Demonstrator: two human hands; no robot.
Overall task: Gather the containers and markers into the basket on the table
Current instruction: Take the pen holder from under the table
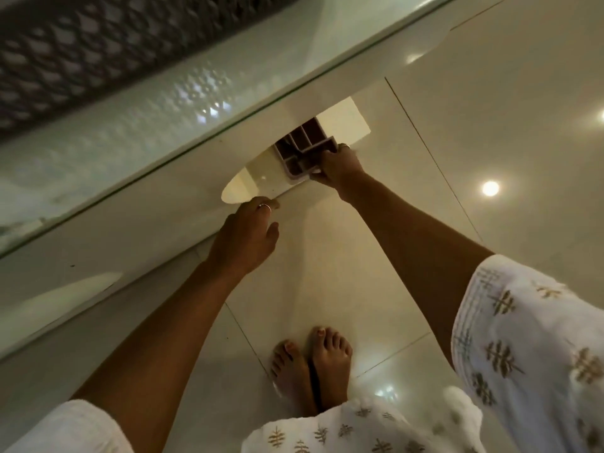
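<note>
A pale plastic container [302,143] with several dark compartments sits in a lower opening under the table's edge. My right hand [338,166] grips its near rim with closed fingers. My left hand [248,235] rests on the white apron of the table [130,223] just left of that opening, fingers loosely curled, holding nothing. A dark woven basket [81,50] stands on the glass tabletop at the upper left, blurred. No markers are visible.
The glass top [147,109] runs diagonally from lower left to upper right. Below it lies a glossy tiled floor [490,109] with light reflections. My bare feet [310,371] stand close to the table, with white patterned clothing at the bottom right.
</note>
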